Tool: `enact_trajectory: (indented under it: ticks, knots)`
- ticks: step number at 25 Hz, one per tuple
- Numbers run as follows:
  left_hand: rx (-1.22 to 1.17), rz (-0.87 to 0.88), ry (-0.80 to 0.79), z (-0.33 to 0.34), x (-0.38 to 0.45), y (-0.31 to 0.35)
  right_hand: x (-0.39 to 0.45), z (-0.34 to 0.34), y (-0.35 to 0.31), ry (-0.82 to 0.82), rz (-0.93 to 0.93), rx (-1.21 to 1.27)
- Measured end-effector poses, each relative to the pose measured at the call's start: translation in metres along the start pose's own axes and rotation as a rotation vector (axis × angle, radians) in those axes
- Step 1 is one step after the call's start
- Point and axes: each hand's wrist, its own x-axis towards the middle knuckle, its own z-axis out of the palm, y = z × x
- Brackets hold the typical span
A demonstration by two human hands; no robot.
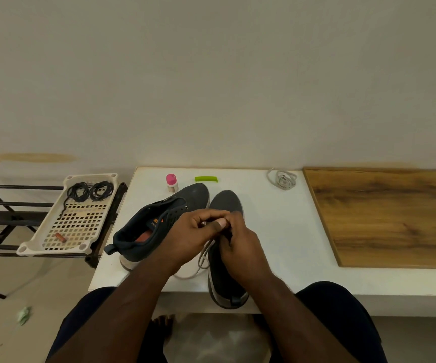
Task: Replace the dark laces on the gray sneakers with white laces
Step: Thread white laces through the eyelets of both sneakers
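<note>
A plain room in a home is showing: a bare off-white wall (211, 74), a low white table (277, 231), a metal shoe rack (7, 205) standing beside it, and a tiled floor (28, 297).

Hidden and cut-off parts

The eyelets of the right sneaker (226, 205) are covered by both hands; the white lace (203, 260) is partly concealed. The wooden board (395, 218) is cut by the right edge.
</note>
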Motion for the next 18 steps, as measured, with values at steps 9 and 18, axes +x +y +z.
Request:
enact_trajectory:
  ticks: [9, 18]
  knots:
    - [0.382, 0.116, 0.200, -0.001, 0.009, -0.012, 0.008, -0.033, 0.012, 0.112, 0.196, -0.041]
    - [0.669, -0.066, 0.074, 0.027, 0.012, -0.030, 0.008, -0.033, 0.021, -0.131, 0.224, -0.347]
